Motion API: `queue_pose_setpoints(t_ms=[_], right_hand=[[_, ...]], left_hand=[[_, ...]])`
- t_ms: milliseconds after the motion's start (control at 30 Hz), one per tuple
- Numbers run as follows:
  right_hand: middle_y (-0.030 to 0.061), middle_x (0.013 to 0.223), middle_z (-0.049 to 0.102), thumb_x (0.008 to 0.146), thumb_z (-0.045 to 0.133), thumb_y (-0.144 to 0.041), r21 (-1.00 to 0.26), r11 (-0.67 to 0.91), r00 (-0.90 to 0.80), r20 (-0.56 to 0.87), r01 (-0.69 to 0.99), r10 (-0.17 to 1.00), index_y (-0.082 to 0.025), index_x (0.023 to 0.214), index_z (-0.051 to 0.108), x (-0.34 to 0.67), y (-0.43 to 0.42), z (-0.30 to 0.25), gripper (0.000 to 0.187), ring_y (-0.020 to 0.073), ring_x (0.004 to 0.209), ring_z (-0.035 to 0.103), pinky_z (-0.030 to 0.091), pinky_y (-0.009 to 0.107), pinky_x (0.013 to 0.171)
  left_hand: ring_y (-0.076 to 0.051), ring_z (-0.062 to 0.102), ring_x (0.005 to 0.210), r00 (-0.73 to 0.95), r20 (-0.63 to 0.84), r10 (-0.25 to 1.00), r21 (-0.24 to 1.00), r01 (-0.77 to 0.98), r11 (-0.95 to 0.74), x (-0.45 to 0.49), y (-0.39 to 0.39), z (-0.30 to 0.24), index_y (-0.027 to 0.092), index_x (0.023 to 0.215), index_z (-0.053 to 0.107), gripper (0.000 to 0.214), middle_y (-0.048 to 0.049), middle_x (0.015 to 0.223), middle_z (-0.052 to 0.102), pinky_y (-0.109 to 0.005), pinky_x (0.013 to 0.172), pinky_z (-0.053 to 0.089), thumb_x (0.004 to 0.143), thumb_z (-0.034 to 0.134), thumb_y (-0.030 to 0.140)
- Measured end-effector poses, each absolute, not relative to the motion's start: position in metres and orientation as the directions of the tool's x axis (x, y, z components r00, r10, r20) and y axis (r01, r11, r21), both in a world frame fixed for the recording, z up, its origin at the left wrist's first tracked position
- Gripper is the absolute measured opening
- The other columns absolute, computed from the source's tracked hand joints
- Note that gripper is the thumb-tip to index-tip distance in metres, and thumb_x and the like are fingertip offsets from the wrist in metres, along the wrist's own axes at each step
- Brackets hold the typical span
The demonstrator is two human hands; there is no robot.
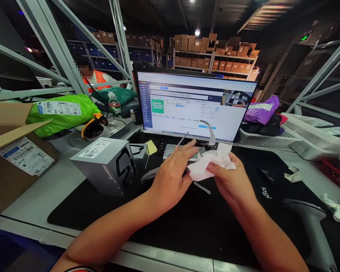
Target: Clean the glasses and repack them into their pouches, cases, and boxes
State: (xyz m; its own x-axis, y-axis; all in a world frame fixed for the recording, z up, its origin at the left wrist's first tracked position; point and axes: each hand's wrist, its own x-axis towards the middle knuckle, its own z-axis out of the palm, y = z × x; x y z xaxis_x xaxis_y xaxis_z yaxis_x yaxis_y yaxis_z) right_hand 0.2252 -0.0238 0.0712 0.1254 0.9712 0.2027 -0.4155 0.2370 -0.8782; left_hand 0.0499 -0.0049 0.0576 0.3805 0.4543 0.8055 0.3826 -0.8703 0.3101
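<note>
My right hand (234,177) is closed on a crumpled white tissue (204,166), its thumb pressing on top. My left hand (174,168) meets the tissue from the left, fingers bent together around something mostly hidden. Above the tissue rises a curved, translucent grey arm (209,132), shaped like the temple of a pair of glasses. Other thin grey pieces stick out around my left hand, one a curved strip (150,174) on its left. Behind the hands lies a shallow open box (167,151), partly covered. A grey box printed "Wakening" (102,166) stands to the left.
A monitor (184,109) stands behind a keyboard (161,145). On the black mat (170,234) at right are a mouse (266,175) and a handheld scanner (311,226). An open carton (22,162), green parcel (64,113) and tape dispenser (95,126) stand left; white baskets (272,139) right.
</note>
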Motion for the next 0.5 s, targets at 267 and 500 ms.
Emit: queue_pose_setpoints(t_ms=[267,500], right_hand=[[0.0028,0.09,0.076,0.062,0.092,-0.03,-0.88,0.394,0.319,0.305,-0.266,0.897,-0.022,0.089,0.073,0.219,-0.026,0.067,0.034,0.0201,0.08,0.068,0.056,0.034,0.077],[-0.0001,0.076,0.072,0.058,0.093,-0.029,-0.935,0.354,0.334,0.324,-0.033,0.885,-0.021,0.08,0.073,0.202,-0.027,0.046,0.031,0.0171,0.065,0.06,0.051,0.03,0.063]], left_hand=[[-0.026,0.051,0.138,0.333,0.783,0.526,0.378,0.417,-0.827,0.052,-0.005,0.052,0.023,0.144,0.044,0.058,-0.0121,0.15,0.052,-0.046,0.117,0.043,0.089,0.054,0.008],[-0.027,0.054,0.136,0.273,0.781,0.562,0.424,0.43,-0.797,0.047,0.003,0.049,0.023,0.144,0.042,0.057,-0.0145,0.15,0.052,-0.044,0.113,0.047,0.092,0.063,0.023]])
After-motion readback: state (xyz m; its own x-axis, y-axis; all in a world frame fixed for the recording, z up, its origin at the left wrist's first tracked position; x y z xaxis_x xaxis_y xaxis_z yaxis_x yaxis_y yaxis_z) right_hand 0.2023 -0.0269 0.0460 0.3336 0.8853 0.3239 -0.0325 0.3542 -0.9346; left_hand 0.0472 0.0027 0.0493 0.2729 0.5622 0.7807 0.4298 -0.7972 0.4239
